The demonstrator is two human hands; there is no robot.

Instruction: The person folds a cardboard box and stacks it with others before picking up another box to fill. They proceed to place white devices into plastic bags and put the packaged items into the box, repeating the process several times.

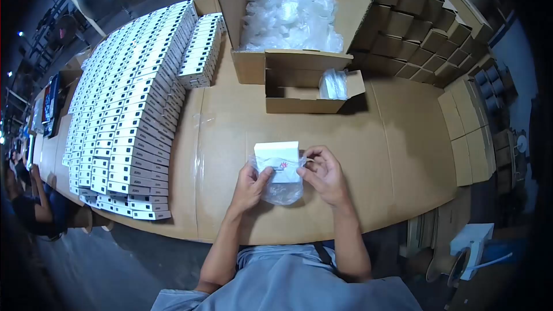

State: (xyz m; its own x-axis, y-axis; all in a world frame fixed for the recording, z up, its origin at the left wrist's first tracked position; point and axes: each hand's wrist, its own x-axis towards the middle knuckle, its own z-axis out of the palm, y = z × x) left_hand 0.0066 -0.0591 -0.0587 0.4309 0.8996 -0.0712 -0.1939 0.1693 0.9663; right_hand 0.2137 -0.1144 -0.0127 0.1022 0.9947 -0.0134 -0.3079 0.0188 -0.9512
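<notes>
A small white box (pixel 276 154) with a red mark sits partly inside a clear plastic bag (pixel 283 193), its top end sticking out of the bag. My left hand (pixel 250 187) grips the bagged box at its left side, thumb lying on the front. On the other side, my right hand (pixel 326 177) pinches the bag's edge near the box's right side. Beyond my hands stands an open brown carton (pixel 299 105) holding wrapped items (pixel 333 84) at its right end.
Many stacked white boxes (pixel 135 109) cover the table's left part. A large open carton (pixel 247 66) of plastic bags (pixel 291 14) stands at the back. Brown cartons (pixel 403 29) are piled at the back right, more (pixel 468 132) at the right edge. A person's arm (pixel 40 193) shows far left.
</notes>
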